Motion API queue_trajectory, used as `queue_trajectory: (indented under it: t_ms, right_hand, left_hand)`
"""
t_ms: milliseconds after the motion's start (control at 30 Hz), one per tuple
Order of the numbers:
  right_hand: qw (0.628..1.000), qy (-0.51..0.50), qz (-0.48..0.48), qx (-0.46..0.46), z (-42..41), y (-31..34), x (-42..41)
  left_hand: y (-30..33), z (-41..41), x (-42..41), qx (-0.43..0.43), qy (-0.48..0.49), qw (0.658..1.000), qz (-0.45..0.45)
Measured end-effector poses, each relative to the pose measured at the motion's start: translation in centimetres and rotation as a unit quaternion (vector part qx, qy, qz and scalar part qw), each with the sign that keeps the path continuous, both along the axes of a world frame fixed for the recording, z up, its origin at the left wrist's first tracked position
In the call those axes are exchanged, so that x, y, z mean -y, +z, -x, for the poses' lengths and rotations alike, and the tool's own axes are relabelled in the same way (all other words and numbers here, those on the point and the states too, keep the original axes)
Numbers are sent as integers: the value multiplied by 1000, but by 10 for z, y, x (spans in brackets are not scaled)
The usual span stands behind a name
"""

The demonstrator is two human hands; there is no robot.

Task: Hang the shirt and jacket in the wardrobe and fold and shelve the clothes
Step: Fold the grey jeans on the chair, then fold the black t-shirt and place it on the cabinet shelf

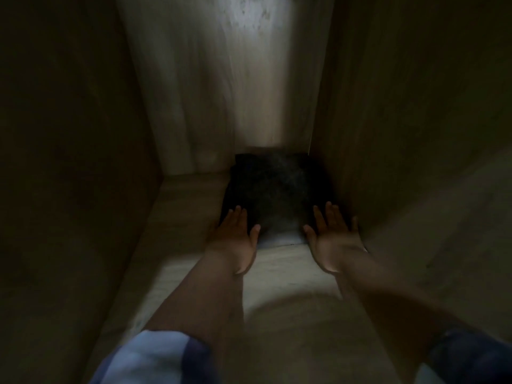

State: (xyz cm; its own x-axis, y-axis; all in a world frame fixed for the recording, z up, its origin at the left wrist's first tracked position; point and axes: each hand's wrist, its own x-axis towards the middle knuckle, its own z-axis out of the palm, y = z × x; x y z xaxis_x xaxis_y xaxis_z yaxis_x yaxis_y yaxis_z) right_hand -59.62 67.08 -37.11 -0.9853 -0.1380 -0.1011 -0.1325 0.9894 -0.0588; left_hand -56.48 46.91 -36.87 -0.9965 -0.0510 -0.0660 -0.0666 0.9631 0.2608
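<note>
Your left hand (237, 236) lies flat and released, fingers stretched forward, its fingertips touching the near left corner of the dark folded garment (277, 195). Your right hand (333, 234) is likewise spread and unclenched, palm half turned inward, fingers resting against the near right edge of the same garment; neither hand grips it. Both bare forearms reach in from the bottom of the view, with a pale blue and navy sleeve (155, 358) pushed up on your left arm. The garment sits on the pale wooden shelf (277, 273), pushed back toward the rear right corner, just beside the dim right side panel (401, 120) and near the lighter back panel (221, 79) of the wardrobe.
</note>
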Motion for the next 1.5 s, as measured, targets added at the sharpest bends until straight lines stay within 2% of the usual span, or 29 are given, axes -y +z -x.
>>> queue_trajectory:
  t_ms: [100, 200, 367, 467, 567, 767, 867, 1033, 1133, 1400, 1500]
  right_hand:
    - [998, 13, -30, 62, -34, 17, -8]
    - [993, 16, -6, 117, -72, 49, -12]
    - [995, -1, 38, 97, -138, 128, 1]
    - [994, 20, 33, 100, -190, 178, 7]
    - [992, 45, 22, 119, -253, 221, 14]
    - [980, 123, 1, 156, -364, 267, 25]
    - [971, 184, 5, 151, -399, 270, 44]
    - [934, 317, 5, 167, -489, 275, 81]
    - [906, 401, -21, 132, -556, 278, 105]
    - [798, 588, -38, 127, -743, 271, 181]
    - [750, 647, -21, 136, -813, 263, 205]
  left_hand:
    - [18, -35, 3, 30, -12, 997, 65]
    - [59, -74, 6, 49, -5, 996, 78]
    - [149, -137, 0, 43, -28, 991, 125]
    - [195, -186, -4, 46, -43, 985, 161]
    - [235, -251, -9, 56, -47, 985, 159]
    - [283, -392, -7, 69, 63, 989, 117]
    - [291, -469, 0, 45, 142, 984, 100]
    - [295, -614, -7, 73, 269, 957, 83]
    - [292, -701, -13, 77, 343, 934, 66]
    - [280, -914, -10, 100, 521, 848, 14]
    - [268, -988, -13, 116, 582, 805, -18]
